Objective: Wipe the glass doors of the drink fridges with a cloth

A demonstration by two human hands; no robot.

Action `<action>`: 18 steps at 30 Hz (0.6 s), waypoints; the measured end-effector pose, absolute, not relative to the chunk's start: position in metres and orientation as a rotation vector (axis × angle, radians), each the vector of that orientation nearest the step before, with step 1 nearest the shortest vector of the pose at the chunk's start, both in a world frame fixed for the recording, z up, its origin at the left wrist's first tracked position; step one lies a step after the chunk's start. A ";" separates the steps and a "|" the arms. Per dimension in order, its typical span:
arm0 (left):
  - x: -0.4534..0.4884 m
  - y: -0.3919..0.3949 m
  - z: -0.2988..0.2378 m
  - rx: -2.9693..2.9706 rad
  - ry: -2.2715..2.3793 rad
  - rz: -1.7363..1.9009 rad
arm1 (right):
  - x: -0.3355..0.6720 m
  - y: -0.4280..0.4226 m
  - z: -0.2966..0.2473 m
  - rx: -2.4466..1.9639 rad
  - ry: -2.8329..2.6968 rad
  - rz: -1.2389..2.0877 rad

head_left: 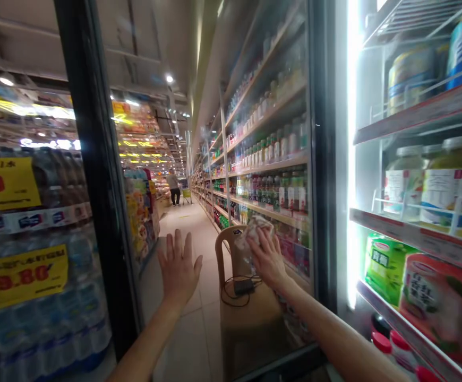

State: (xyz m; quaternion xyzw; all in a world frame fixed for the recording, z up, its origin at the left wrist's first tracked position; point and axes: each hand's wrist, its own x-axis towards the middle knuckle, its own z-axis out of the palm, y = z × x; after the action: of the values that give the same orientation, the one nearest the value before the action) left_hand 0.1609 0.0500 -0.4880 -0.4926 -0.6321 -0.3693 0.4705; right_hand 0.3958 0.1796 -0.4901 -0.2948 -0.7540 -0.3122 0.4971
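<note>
My left hand (178,268) is flat and spread against the glass of an open fridge door (199,159). My right hand (266,257) presses a crumpled cloth (257,228) against the same glass, nearer the door's dark right frame (322,159). Through the glass I see a brown plastic chair (247,313) with a small dark device and a cable on its seat.
On the right are lit fridge shelves (414,239) with jars, cans and green and red packs. A dark door frame (95,175) stands at left, with bottled water and yellow price tags (19,276) behind it. A shop aisle runs ahead; a person (174,187) stands far off.
</note>
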 end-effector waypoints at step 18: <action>0.163 0.040 -0.522 -1.343 -1.577 -0.834 | 0.425 0.194 -0.538 -1.174 -1.324 -0.498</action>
State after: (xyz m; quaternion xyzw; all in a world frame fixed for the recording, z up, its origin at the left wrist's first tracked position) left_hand 0.1631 0.0400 -0.5216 -0.5404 -0.6347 -0.3355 0.4387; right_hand 0.4246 0.1936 -0.5378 -0.5078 -0.5728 -0.2155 0.6063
